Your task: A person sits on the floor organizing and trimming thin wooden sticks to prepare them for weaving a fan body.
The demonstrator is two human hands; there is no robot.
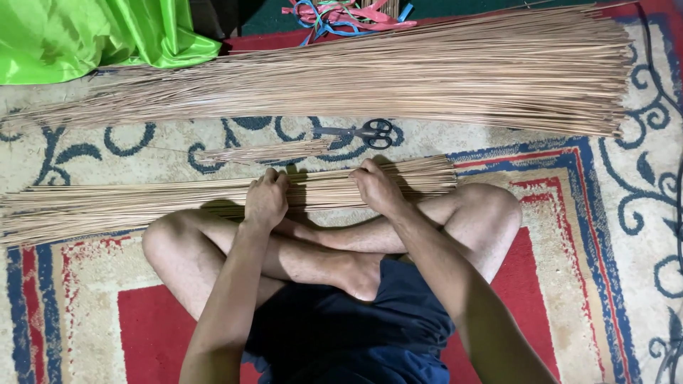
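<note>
While it lies flat on the carpet (pixel 626 235) before crossed legs, the thin tan stick bundle (pixel 142 203) is gripped by left hand (pixel 266 201) and right hand (pixel 376 188), fingers curled around it.

Bright, even overhead light; sharp focus, soft shadows, slight edge distortion.

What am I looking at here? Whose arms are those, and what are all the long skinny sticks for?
The camera sits on a person's head and looks down, so the arms are their own. They sit cross-legged on a patterned carpet. The left hand and right hand both press on a small bundle of thin sticks lying across their shins. A much bigger pile of sticks lies farther away. Between them rest black scissors. Green cloth and coloured ribbons lie at the top. What the sticks are for isn't shown.
</note>
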